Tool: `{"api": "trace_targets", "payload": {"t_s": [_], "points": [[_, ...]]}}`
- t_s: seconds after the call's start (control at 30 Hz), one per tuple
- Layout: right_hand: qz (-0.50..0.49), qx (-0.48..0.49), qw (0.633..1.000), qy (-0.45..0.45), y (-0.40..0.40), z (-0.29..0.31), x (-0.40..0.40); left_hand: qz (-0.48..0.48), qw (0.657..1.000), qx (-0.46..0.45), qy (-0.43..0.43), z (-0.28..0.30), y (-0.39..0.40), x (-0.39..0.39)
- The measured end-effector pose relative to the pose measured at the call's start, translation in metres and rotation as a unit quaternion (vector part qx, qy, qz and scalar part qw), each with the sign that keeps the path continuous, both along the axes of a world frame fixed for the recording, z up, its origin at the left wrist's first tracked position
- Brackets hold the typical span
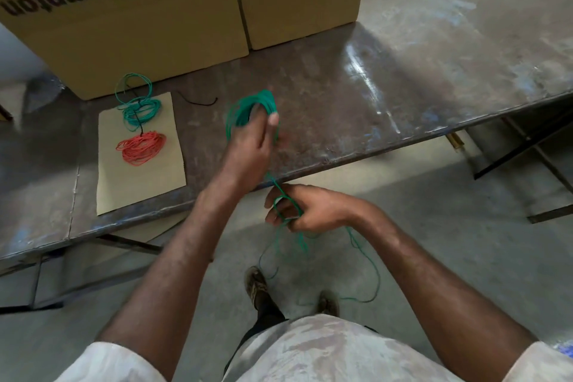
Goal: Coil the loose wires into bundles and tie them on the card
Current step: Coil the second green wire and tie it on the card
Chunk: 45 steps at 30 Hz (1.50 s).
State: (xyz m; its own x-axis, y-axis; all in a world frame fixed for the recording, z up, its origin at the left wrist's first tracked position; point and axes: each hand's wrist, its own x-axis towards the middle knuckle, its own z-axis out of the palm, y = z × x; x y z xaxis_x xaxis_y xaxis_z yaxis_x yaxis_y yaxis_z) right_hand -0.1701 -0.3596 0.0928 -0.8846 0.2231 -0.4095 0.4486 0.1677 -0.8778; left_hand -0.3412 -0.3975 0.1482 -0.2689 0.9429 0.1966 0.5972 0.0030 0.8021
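Observation:
My left hand (251, 146) grips a partly wound coil of green wire (248, 108) above the metal table (403, 77). From that coil the wire runs down to my right hand (297, 211), whose fingers curl round it just off the table's front edge. The loose green tail (369, 270) hangs in loops toward the floor. On the left lies a tan card (167, 164) with a green bundle (141, 112) and a red bundle (141, 147) on it; a black tie runs across the green bundle.
Two large cardboard boxes (139, 28) stand at the back of the table, close behind the card. A short black tie piece (198, 101) lies on the table beside the card. My feet (257, 285) stand on the concrete floor below.

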Motion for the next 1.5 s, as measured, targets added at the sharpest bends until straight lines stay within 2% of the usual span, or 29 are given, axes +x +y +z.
{"api": "trace_targets", "payload": {"t_s": [0.03, 0.07, 0.1, 0.17, 0.23, 0.27, 0.33, 0.4, 0.47, 0.6, 0.67, 0.77, 0.83, 0.9, 0.97, 1.03, 1.17, 1.23, 1.33, 1.5], "points": [[-0.004, 0.029, 1.0, -0.005, 0.005, 0.002, 0.003, -0.006, 0.993, -0.052, 0.105, -0.011, -0.003, -0.004], [-0.004, 0.089, 0.996, -0.016, 0.011, 0.005, 0.006, -0.015, 0.978, -0.112, 0.173, -0.021, -0.007, -0.007], [-0.004, 0.172, 0.985, -0.035, 0.016, 0.008, 0.01, -0.029, 0.966, -0.162, 0.2, -0.033, -0.011, -0.011], [-0.026, 0.334, 0.938, -0.087, 0.028, 0.009, 0.018, -0.044, 0.956, -0.228, 0.182, -0.053, -0.022, -0.014], [-0.087, 0.438, 0.887, -0.119, 0.038, 0.003, 0.025, -0.05, 0.96, -0.253, 0.112, -0.063, -0.033, -0.011], [-0.127, 0.458, 0.871, -0.124, 0.043, -0.001, 0.028, -0.054, 0.965, -0.253, 0.051, -0.065, -0.038, -0.007], [-0.21, 0.449, 0.862, -0.108, 0.054, -0.007, 0.032, -0.065, 0.962, -0.248, -0.09, -0.065, -0.046, 0.001], [-0.238, 0.426, 0.866, -0.107, 0.065, -0.014, 0.036, -0.07, 0.943, -0.254, -0.202, -0.064, -0.048, 0.005], [-0.251, 0.414, 0.866, -0.125, 0.071, -0.021, 0.037, -0.065, 0.927, -0.25, -0.271, -0.064, -0.045, 0.005], [-0.302, 0.457, 0.823, -0.147, 0.074, -0.03, 0.04, -0.074, 0.888, -0.213, -0.4, -0.055, -0.044, 0.007], [-0.314, 0.425, 0.835, -0.155, 0.074, -0.032, 0.04, -0.087, 0.866, -0.207, -0.447, -0.052, -0.044, 0.009], [-0.241, 0.3, 0.906, -0.178, 0.072, -0.034, 0.039, -0.096, 0.834, -0.2, -0.506, -0.054, -0.042, 0.01], [-0.221, 0.224, 0.938, -0.144, 0.07, -0.034, 0.036, -0.093, 0.82, -0.193, -0.531, -0.057, -0.04, 0.011], [-0.274, 0.246, 0.925, -0.094, 0.068, -0.033, 0.033, -0.092, 0.813, -0.189, -0.543, -0.058, -0.039, 0.012], [-0.335, 0.306, 0.89, -0.051, 0.066, -0.032, 0.032, -0.088, 0.81, -0.185, -0.549, -0.059, -0.038, 0.014], [-0.356, 0.306, 0.883, -0.014, 0.063, -0.029, 0.031, -0.079, 0.808, -0.182, -0.554, -0.059, -0.037, 0.014], [-0.254, 0.208, 0.945, 0.012, 0.044, -0.018, 0.031, -0.073, 0.805, -0.177, -0.561, -0.06, -0.034, 0.012], [-0.216, 0.156, 0.964, -0.014, 0.035, -0.02, 0.031, -0.075, 0.805, -0.174, -0.562, -0.058, -0.034, 0.01], [-0.206, 0.065, 0.975, -0.045, 0.028, -0.027, 0.031, -0.078, 0.806, -0.174, -0.56, -0.053, -0.034, 0.009], [-0.209, -0.023, 0.978, 0.005, 0.022, -0.025, 0.024, -0.079, 0.802, -0.17, -0.567, -0.05, -0.036, 0.006]]}}
